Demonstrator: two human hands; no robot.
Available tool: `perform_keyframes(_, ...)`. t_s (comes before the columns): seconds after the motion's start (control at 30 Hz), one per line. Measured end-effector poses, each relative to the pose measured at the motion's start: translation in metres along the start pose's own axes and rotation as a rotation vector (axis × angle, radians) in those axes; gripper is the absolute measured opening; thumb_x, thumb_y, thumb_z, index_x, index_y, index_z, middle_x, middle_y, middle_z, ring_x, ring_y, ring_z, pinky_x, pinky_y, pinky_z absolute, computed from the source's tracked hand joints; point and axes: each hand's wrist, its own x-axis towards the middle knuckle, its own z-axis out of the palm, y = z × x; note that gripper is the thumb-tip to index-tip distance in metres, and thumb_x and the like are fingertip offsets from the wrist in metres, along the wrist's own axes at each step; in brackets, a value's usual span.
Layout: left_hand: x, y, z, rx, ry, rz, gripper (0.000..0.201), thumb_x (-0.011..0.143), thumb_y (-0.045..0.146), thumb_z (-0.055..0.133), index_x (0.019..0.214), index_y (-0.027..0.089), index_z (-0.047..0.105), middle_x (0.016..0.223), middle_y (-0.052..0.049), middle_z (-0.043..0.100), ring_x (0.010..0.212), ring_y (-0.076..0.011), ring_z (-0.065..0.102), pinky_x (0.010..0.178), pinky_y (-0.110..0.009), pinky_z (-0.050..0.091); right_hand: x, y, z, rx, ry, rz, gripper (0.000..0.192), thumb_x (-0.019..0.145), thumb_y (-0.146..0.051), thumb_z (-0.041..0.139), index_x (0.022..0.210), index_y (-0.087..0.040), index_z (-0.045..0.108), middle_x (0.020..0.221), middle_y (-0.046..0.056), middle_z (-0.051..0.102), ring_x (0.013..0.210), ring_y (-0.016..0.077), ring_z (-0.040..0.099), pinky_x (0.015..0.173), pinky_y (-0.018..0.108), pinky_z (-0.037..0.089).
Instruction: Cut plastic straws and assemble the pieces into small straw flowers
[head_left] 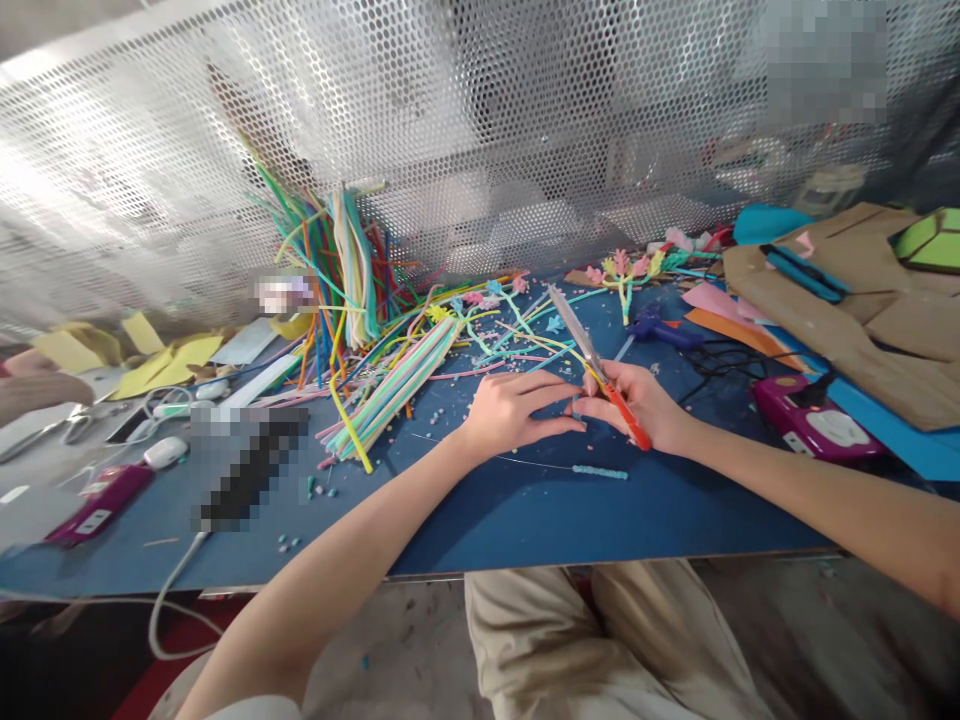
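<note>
My right hand (pixel 645 400) is closed round a pair of scissors (pixel 626 412) with orange-red handles, the blades pointing up and away over the desk. My left hand (pixel 510 410) is just left of it, its fingertips drawn in close to my right fingers. A tiny light-blue bit (pixel 576 406) shows between the fingertips; its kind is too small to tell. Below the hands, a short twisted light-blue fuzzy piece (pixel 600 472) with a thin wire tail lies on the desk. A bundle of pastel pipe cleaners (pixel 405 390) rests left of my left hand.
A thick upright bunch of pipe cleaners (pixel 352 265) stands before a perforated metal screen (pixel 420 130). Coral-like pipe cleaner branches (pixel 626 275), a blue glue gun (pixel 664 328), a purple power socket (pixel 817 420) and brown cardboard (pixel 862 290) lie right. Another person's hand (pixel 45 390) is far left.
</note>
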Motion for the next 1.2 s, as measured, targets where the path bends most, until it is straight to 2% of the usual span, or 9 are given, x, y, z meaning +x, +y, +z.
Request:
perform_keyframes(0.07,0.0005,0.0006,-0.0005,-0.008,0.006,0.002,0.039,0.085,0.057,0.069,0.105,0.024,0.076,0.100,-0.004,0.077,0.082,-0.0137,0.073,0.074,-0.024,0.054,-0.0003,0.0000,0.0004,-0.024,-0.005,-0.028,0.038,0.068,-0.038,0.086,0.081,-0.022,0.054,0.072,-0.004,0.059,0.063,0.0133,0.058,0.052,0.024,0.042)
perform_keyframes(0.13,0.0007,0.0012,-0.0011,-0.008,0.012,0.003,0.039,0.084,0.057,0.070,0.103,0.024,0.076,0.099,-0.003,0.078,0.081,-0.0138,0.073,0.074,-0.025,0.053,-0.0006,-0.0006,0.0011,-0.038,0.005,-0.039,0.037,0.068,-0.038,0.086,0.079,-0.022,0.054,0.069,-0.005,0.056,0.058,0.0107,0.054,0.052,0.024,0.042)
perform_keyframes(0.27,0.0001,0.0022,-0.0012,0.010,0.030,-0.019,0.040,0.082,0.057,0.071,0.103,0.023,0.075,0.098,-0.003,0.078,0.077,-0.0135,0.072,0.069,-0.025,0.052,-0.0004,-0.0020,0.0019,-0.028,0.039,-0.014,0.035,0.071,-0.039,0.084,0.078,-0.021,0.054,0.057,-0.009,0.047,0.044,0.0060,0.040,0.043,0.022,0.032)
perform_keyframes(0.33,-0.0006,0.0021,-0.0007,0.019,0.054,-0.033,0.040,0.082,0.056,0.072,0.104,0.023,0.075,0.097,-0.003,0.078,0.077,-0.0136,0.072,0.069,-0.025,0.051,0.0001,-0.0019,0.0014,-0.019,0.046,-0.008,0.032,0.074,-0.040,0.081,0.081,-0.021,0.056,0.055,-0.010,0.046,0.041,0.0058,0.038,0.040,0.022,0.028)
perform_keyframes(0.5,-0.0018,-0.0003,0.0012,0.000,0.078,-0.088,0.037,0.082,0.053,0.073,0.104,0.024,0.075,0.099,-0.003,0.078,0.086,-0.0143,0.073,0.075,-0.025,0.053,0.0009,-0.0016,0.0026,0.055,0.062,-0.029,0.031,0.077,-0.040,0.079,0.083,-0.021,0.056,0.066,-0.004,0.060,0.046,0.0065,0.043,0.043,0.023,0.032)
perform_keyframes(0.8,-0.0013,-0.0006,0.0023,-0.025,0.034,-0.149,0.039,0.082,0.056,0.072,0.100,0.021,0.075,0.095,-0.005,0.077,0.079,-0.0142,0.072,0.070,-0.024,0.054,0.0010,-0.0013,-0.0011,-0.114,0.176,-0.119,0.027,0.078,-0.043,0.078,0.080,-0.022,0.060,0.061,-0.004,0.058,0.048,0.0093,0.045,0.045,0.025,0.035)
perform_keyframes(0.97,0.0001,0.0018,0.0007,-0.031,0.079,-0.154,0.038,0.082,0.053,0.074,0.105,0.022,0.075,0.099,-0.005,0.077,0.084,-0.0147,0.073,0.070,-0.023,0.056,0.0011,-0.0023,-0.0020,-0.129,0.122,-0.106,0.027,0.077,-0.044,0.078,0.077,-0.021,0.063,0.063,-0.002,0.059,0.057,0.0134,0.055,0.055,0.028,0.045)
perform_keyframes(1.2,-0.0025,-0.0023,0.0030,0.016,0.086,-0.100,0.038,0.082,0.050,0.075,0.110,0.025,0.075,0.102,-0.005,0.077,0.092,-0.0159,0.073,0.077,-0.024,0.056,0.0001,-0.0025,0.0056,0.092,0.087,-0.086,0.032,0.075,-0.041,0.080,0.076,-0.021,0.055,0.072,-0.002,0.060,0.059,0.0122,0.056,0.058,0.029,0.048)
